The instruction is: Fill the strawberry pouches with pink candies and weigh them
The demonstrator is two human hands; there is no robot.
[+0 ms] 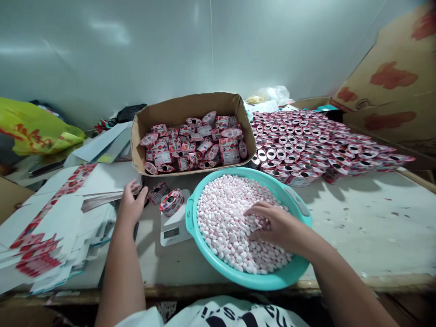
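Evidently, the right hand (pixel 276 223) is in the pink-and-white tablets (pixel 225 218) filling the teal basin (pixel 262 282), its grip curled; whether it holds any cannot be told. The left hand (pixel 132 203), grip wide, is left of the digital scale (pixel 174 237), which carries a strawberry-printed packet (pixel 171 206), opening upward. An overfull scoop could scatter tablets on the worktop (pixel 361 227); a careless left-hand brush might topple the packet.

packing workshop: scale (pixel 177 227), massed packets (pixel 299 143)
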